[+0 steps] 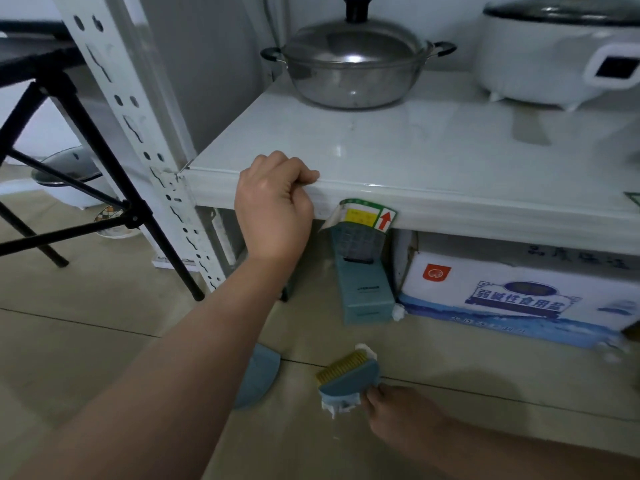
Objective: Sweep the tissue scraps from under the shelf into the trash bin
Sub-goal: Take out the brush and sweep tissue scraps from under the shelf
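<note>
My left hand (275,202) grips the front edge of the white shelf (433,199), fingers curled over the rim. My right hand (398,415) holds a small blue hand brush (349,377) with yellow bristles low over the floor. White tissue scraps lie against the brush, one (365,348) at the bristles and one (337,408) under the brush body. Another scrap (398,311) sits at the base of the teal box, and more scraps (611,353) lie by the carton's right corner. A blue dustpan (258,379) rests on the floor, partly hidden by my left forearm.
Under the shelf stand a teal box (363,282) and a white-and-blue carton (512,296). A steel pot (353,71) and a white cooker (554,50) sit on the shelf. A black folding stand (104,188) and a lidded white bin (71,174) are at left.
</note>
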{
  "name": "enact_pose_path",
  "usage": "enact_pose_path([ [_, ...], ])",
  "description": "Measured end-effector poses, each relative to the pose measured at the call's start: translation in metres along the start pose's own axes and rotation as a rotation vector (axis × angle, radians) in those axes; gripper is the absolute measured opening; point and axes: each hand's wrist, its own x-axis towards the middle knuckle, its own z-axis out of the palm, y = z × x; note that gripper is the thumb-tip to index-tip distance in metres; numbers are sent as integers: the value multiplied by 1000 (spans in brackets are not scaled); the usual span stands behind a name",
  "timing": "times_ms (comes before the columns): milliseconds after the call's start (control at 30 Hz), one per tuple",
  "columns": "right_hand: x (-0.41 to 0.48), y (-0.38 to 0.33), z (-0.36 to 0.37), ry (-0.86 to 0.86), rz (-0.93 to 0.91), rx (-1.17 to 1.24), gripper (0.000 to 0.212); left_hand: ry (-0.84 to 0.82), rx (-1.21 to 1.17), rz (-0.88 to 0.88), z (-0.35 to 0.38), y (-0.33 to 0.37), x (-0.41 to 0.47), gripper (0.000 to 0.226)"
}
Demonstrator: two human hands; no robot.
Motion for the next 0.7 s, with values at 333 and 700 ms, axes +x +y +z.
enact_pose_path([
  [333, -47, 47, -20, 271, 272, 374, 20, -61, 129, 13, 2, 5, -12, 23],
  [700, -26, 95, -39, 337, 444, 721, 24, -39, 148, -101, 0, 20, -2, 25],
])
